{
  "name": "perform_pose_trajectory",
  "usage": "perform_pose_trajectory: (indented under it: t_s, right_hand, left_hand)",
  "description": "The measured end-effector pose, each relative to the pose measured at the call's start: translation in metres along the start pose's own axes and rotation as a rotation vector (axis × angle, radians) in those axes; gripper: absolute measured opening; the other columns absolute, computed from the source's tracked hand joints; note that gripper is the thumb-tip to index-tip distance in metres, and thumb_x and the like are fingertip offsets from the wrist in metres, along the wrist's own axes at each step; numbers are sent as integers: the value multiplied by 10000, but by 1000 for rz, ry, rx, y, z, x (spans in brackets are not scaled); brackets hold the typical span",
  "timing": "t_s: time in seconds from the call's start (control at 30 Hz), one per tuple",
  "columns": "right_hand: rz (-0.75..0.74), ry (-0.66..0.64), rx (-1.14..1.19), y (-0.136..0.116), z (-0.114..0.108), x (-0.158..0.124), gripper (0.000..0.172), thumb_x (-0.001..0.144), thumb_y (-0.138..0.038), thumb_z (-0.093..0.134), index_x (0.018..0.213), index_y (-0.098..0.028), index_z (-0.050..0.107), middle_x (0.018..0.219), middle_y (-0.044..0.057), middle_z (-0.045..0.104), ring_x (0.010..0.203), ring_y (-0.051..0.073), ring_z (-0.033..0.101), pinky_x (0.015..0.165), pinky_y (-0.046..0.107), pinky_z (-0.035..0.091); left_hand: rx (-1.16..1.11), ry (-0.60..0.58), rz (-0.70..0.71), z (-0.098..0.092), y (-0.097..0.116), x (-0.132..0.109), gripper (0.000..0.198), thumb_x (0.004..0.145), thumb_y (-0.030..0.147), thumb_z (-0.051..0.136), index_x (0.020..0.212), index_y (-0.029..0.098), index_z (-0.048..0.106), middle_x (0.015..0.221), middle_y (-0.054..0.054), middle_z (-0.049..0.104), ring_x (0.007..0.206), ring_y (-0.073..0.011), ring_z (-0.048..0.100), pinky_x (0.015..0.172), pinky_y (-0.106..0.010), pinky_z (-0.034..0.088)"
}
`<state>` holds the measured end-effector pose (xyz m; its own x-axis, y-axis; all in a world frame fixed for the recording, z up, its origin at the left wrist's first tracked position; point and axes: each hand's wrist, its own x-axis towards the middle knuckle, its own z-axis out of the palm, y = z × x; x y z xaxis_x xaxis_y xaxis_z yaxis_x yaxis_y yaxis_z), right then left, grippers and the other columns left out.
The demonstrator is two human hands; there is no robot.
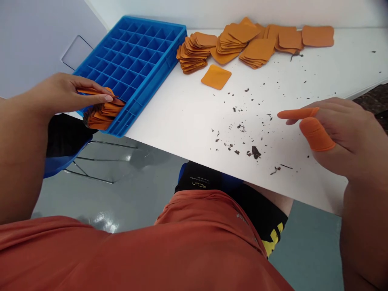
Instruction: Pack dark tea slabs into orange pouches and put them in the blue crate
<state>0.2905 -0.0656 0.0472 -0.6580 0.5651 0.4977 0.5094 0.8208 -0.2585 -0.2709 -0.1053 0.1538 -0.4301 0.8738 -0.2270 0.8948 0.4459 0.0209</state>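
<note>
At the near end of the blue compartment tray [169,58], my left hand [69,93] has its thumb and fingertips closed on the edge of an orange fabric piece [109,91]. Below those fingers lies a pile of orange pieces [106,115] with dark edges, resting on the tray; how many the hand grips is hidden. Over the right part of the table is my right hand [339,129], with orange finger cots [317,135] on thumb and index finger. Its thumb and index stand apart with nothing between them. A single orange square [216,76] lies flat between the hands, farther back.
Several stacks of orange squares [233,38] line the back of the white table [182,117] by the wall. Dark scraps [256,152] are scattered across its middle. A blue chair with metal legs [91,157] stands below at the left.
</note>
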Motion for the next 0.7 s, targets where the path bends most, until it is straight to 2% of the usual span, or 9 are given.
perform_pose_trajectory:
  t_s: [0.07, 0.2, 0.33, 0.5, 0.6, 0.7]
  right_hand:
    - [3, 20, -29, -1, 2, 0, 344, 1104, -423, 498, 1098, -204, 764, 907, 83, 800, 833, 255, 723, 730, 421, 506]
    - [-8, 52, -46, -1, 6, 1, 293, 1058, -410, 594, 1003, -182, 769, 855, 84, 793, 778, 241, 730, 681, 398, 479]
    - [-4, 60, -74, 0, 5, 1, 331, 1071, -440, 565, 1036, -185, 774, 842, 68, 785, 734, 231, 698, 665, 391, 464]
    - [-24, 62, -97, 0, 5, 1, 289, 1049, -421, 603, 1054, -186, 772, 889, 66, 794, 673, 216, 655, 623, 392, 419]
    - [-20, 26, -96, 0, 5, 0, 291, 1043, -406, 612, 1084, -167, 772, 895, 86, 790, 742, 250, 702, 652, 406, 437]
    - [-5, -3, -94, 0, 4, 0, 308, 1041, -403, 614, 1114, -150, 774, 880, 96, 784, 768, 268, 715, 684, 415, 460]
  left_hand:
    - [25, -15, 8, 0, -3, -1, 639, 729, 644, 636, 1245, 298, 786, 1373, 52, 732, 1359, -314, 642, 1275, -430, 424]
    - [37, 1, -71, 6, -5, 2, 742, 751, 665, 616, 1396, 316, 732, 1286, 1, 751, 1298, -349, 667, 1208, -496, 483]
    - [-61, 49, -89, 14, -8, 3, 673, 750, 692, 648, 1300, 327, 780, 1348, 21, 745, 1296, -321, 672, 1247, -477, 469]
    - [-66, 110, -26, 19, -1, -11, 679, 738, 711, 669, 1267, 303, 793, 1409, 14, 711, 1313, -344, 658, 1241, -477, 476]
    - [-42, 126, -8, 23, 1, -17, 775, 703, 754, 672, 1315, 289, 772, 1330, -31, 725, 1221, -355, 683, 1147, -494, 530]
    - [-11, 101, 116, 28, -4, -11, 821, 706, 772, 635, 1305, 226, 766, 1222, -79, 729, 1153, -343, 681, 1094, -494, 548]
